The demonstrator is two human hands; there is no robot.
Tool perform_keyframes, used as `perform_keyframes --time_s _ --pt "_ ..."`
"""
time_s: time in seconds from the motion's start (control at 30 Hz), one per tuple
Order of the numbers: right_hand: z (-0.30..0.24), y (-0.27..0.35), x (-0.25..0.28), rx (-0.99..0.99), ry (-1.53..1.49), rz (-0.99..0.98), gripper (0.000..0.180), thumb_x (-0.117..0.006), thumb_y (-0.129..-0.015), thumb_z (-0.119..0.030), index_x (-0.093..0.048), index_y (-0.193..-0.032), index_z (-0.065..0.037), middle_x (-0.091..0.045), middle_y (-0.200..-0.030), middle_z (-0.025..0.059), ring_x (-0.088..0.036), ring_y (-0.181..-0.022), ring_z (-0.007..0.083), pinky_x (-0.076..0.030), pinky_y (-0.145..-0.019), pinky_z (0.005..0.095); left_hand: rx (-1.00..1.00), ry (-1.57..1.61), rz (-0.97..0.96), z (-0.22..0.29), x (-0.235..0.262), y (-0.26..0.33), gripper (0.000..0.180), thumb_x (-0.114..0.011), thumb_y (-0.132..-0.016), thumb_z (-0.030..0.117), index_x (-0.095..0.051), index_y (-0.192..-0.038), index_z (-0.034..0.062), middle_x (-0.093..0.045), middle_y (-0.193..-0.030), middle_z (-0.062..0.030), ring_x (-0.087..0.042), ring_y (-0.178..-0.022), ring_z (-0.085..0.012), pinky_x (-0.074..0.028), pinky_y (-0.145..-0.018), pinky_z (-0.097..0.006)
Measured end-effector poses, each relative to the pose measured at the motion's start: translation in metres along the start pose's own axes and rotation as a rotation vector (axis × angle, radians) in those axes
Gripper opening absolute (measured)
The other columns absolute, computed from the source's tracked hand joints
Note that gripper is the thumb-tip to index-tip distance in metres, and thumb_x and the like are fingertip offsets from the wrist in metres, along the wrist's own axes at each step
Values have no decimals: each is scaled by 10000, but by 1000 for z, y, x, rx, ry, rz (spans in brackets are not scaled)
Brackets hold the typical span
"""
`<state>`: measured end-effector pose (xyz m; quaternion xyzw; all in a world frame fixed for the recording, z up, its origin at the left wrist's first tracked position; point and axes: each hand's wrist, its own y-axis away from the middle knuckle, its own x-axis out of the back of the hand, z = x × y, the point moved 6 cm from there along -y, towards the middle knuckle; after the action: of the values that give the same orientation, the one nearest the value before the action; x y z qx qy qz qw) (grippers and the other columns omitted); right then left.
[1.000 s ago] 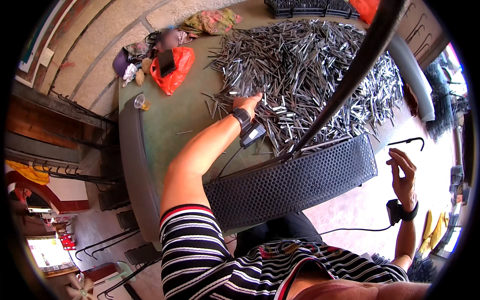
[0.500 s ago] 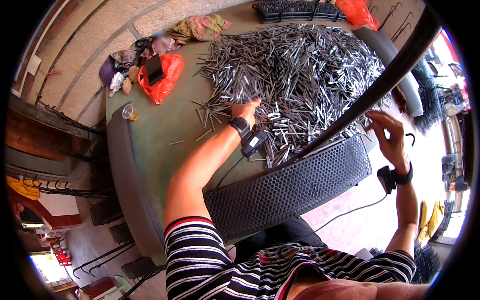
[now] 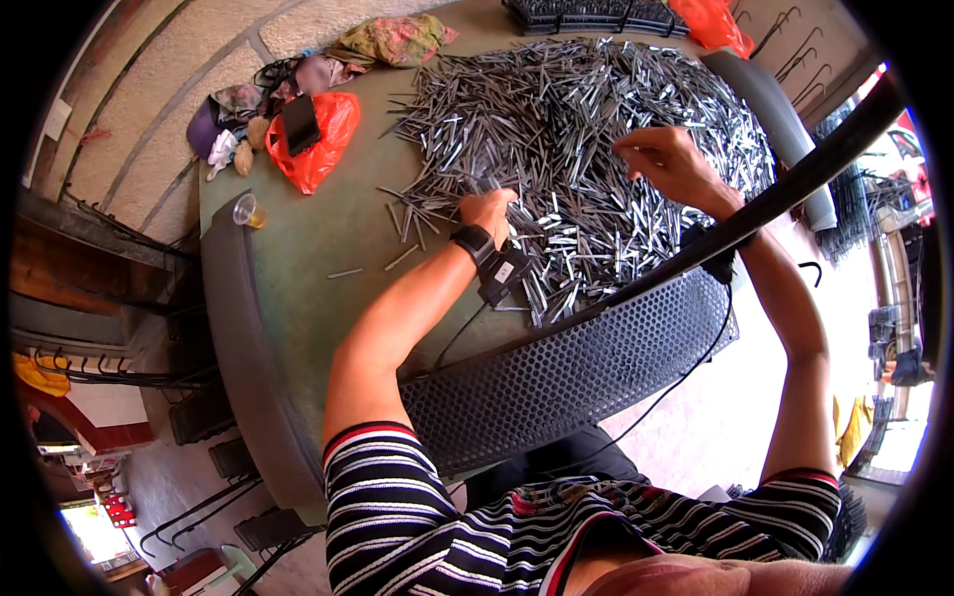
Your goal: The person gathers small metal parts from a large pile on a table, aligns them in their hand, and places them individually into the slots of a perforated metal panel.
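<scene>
A wide heap of short, thin metal strips [image 3: 586,109], dark grey and silvery, covers much of the green table [image 3: 308,308]. At the heap's near left side my left hand [image 3: 487,211] is closed, with its fingers curled. Something clear and shiny shows just beyond those fingers, but I cannot make out what it is. Above the middle of the heap my right hand [image 3: 676,169] is raised, thumb and fingertips apart, with nothing visible between them. Its wrist is partly behind a thick black bar [image 3: 785,179].
A black perforated panel [image 3: 566,368] curves along the table's near edge. At left stand a plastic cup [image 3: 248,211] with yellowish liquid and a red bag [image 3: 333,139] under a dark phone [image 3: 300,124]. Bundled black pieces [image 3: 586,18] lie at the far edge.
My right hand has moved left and away from me, from beyond the bar to over the heap. My left hand stays nearly in place.
</scene>
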<state>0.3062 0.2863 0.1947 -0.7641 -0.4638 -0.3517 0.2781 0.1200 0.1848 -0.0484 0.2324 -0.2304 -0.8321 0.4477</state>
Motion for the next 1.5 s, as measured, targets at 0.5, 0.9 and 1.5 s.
perform_keyframes --time_s 0.5,0.9,1.5 --pt "13 -55 -91 124 52 -227 748 -728 -659 -527 -517 -1031 87 -617 -857 238 -613 -809 343 -480 -726 412 -266 234 -301 94 -34 49 128 -620 -692 16 -566 -800 -29 -568 -800 -120 -560 -589 -236 -431 -486 -374" --pt "14 -67 -103 -206 -330 -172 149 -557 -730 -32 -501 -816 77 -607 -577 119 -612 -473 176 -509 -413 271 -250 264 -274 107 -66 61 195 -693 -638 35 -527 -710 -39 -513 -732 -100 -484 -623 -219 -424 -557 -457" --pt "17 -79 -75 -237 -283 -198 251 -649 -683 -76 -576 -842 104 -606 -667 93 -589 -530 128 -462 -464 243 22 216 -544 96 -89 69 158 -563 -818 228 -604 -831 76 -616 -761 -60 -595 -623 -230 -484 -472 -405"
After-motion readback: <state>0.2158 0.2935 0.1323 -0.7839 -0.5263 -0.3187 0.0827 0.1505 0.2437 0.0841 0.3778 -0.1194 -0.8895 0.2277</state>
